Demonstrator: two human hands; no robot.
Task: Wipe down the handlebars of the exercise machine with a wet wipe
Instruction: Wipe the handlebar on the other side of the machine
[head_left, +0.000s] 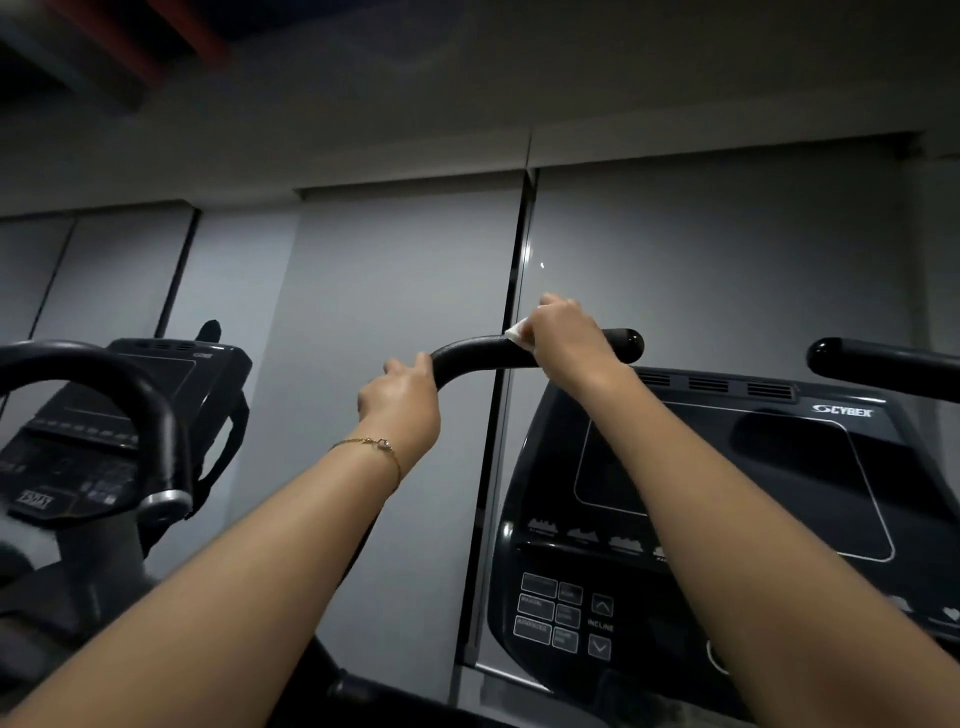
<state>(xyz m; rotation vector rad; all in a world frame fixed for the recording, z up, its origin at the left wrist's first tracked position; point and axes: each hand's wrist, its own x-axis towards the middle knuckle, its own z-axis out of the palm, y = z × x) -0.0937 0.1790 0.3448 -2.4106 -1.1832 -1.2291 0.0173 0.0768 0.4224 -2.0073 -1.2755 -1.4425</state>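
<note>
Grey panelled wall in dim light, with wiping under way on one handlebar of the exercise machine.

From the head camera: right hand (566, 332) curled over the top of the black handlebar (478, 351) near its far end, pressing a white wet wipe (517, 330) to the grip, with just a corner peeking out beside the fingers. Left hand (400, 400) wrapped round the bend of the same bar, lower down and apart from the wipe, gripping only the bar, seemingly to steady it. Judged partway through this bar, with the bend under the left hand and the rounded tip beyond the right hand probably left. Second handlebar (872, 358), above the right edge of the console (727, 467), touched by neither hand, so likely yet to do. Too dark to tell wet from dry.
</note>
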